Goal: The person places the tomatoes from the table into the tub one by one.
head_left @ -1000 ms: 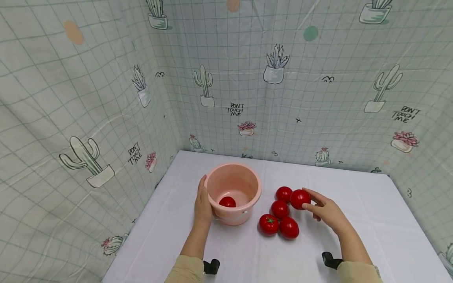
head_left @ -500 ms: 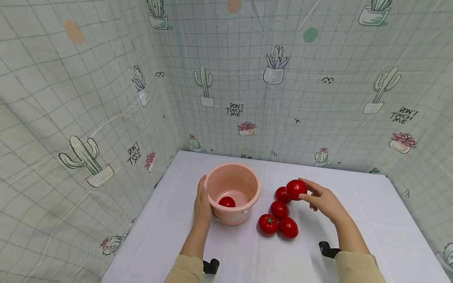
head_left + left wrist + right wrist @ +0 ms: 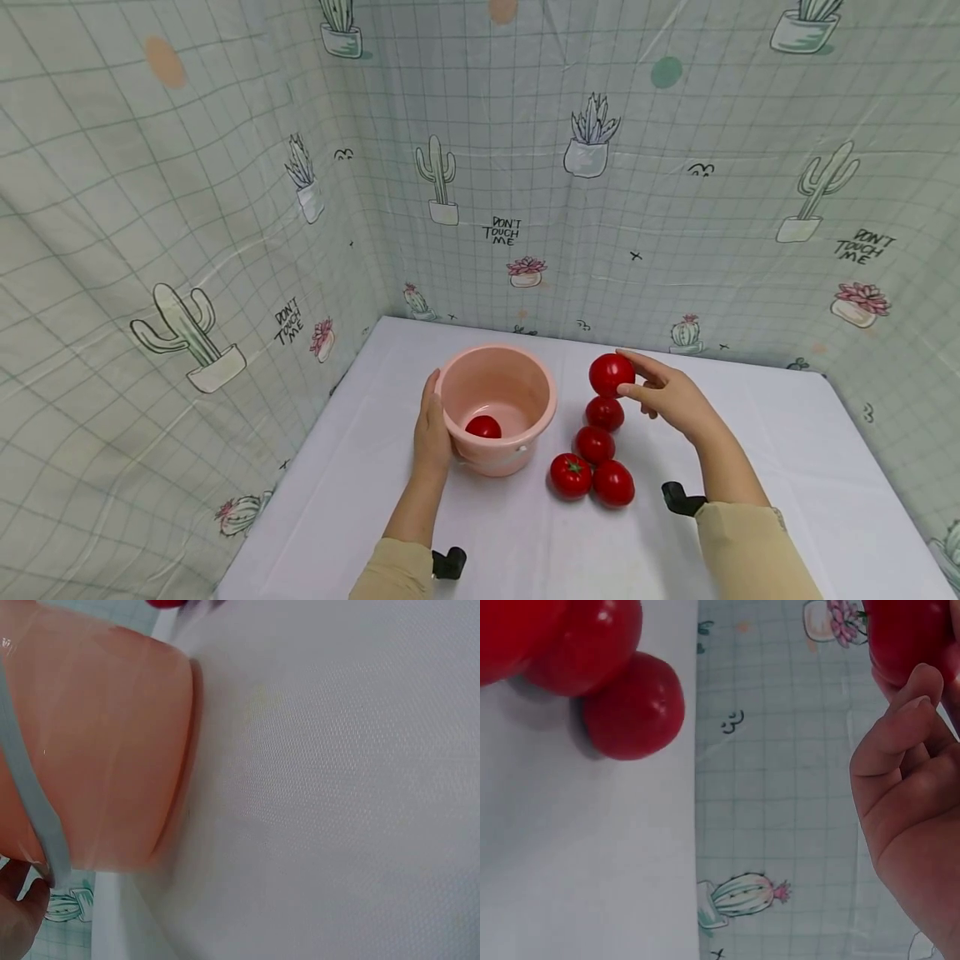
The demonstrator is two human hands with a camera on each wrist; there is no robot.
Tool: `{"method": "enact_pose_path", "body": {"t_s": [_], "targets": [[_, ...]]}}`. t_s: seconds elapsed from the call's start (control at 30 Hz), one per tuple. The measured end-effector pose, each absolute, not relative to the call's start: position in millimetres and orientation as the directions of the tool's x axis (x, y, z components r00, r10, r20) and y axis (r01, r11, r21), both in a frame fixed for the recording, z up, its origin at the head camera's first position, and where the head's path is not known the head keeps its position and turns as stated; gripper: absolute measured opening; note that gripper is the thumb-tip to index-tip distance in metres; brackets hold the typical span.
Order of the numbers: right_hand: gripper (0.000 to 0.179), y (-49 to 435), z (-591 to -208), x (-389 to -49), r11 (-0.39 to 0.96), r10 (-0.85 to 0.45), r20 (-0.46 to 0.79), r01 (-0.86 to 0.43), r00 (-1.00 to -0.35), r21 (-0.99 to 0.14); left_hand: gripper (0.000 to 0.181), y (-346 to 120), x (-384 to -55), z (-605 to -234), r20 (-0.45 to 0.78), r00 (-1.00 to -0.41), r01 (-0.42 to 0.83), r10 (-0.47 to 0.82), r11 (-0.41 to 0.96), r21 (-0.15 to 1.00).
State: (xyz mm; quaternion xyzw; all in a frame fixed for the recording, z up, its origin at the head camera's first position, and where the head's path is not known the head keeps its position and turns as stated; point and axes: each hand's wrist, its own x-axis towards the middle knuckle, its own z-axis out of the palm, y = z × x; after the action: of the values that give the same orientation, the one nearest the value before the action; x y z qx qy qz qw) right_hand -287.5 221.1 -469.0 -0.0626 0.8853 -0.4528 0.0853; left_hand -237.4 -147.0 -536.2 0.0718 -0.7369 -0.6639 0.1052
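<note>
My left hand [image 3: 432,435] holds a pink bucket [image 3: 497,460] by its left side, below the rim. In the left wrist view, fingertips [image 3: 34,900] touch the bucket near its pale handle [image 3: 30,787]. One tomato [image 3: 483,427] lies inside on the bucket's bottom. My right hand [image 3: 673,400] pinches another tomato [image 3: 611,375] between thumb and fingers, raised above the table to the right of the bucket. Below it several tomatoes sit close together on the table, among them one with a green stem [image 3: 571,477] and another at the near right [image 3: 613,483].
A white cloth covers the table [image 3: 750,467]. Behind and to the left hangs a grid-patterned cloth [image 3: 630,217] printed with cacti. Dark camera mounts [image 3: 682,498] stick out at both wrists.
My right hand has lifted its tomato off the group and carried it up, away from me and slightly left. My left hand and the bucket stay in place.
</note>
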Motion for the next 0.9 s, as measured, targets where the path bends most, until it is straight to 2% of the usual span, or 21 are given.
{"method": "enact_pose_path", "body": {"t_s": [0.4,0.9], "targets": [[0.067,204.9,-446.5,-303.1,0.578,-0.232,-0.074,-0.076,-0.970,-0.812,0.041,-148.8,-237.6,-537.0,0.059,-0.968,0.031,-0.243,0.118,0.992],[0.063,162.4,-430.7,-321.1,0.530,-0.321,-0.098,-0.093,-0.942,-0.843,0.041,-149.5,-238.9,-540.1,0.051,-0.970,0.029,-0.237,0.095,0.995]]}}
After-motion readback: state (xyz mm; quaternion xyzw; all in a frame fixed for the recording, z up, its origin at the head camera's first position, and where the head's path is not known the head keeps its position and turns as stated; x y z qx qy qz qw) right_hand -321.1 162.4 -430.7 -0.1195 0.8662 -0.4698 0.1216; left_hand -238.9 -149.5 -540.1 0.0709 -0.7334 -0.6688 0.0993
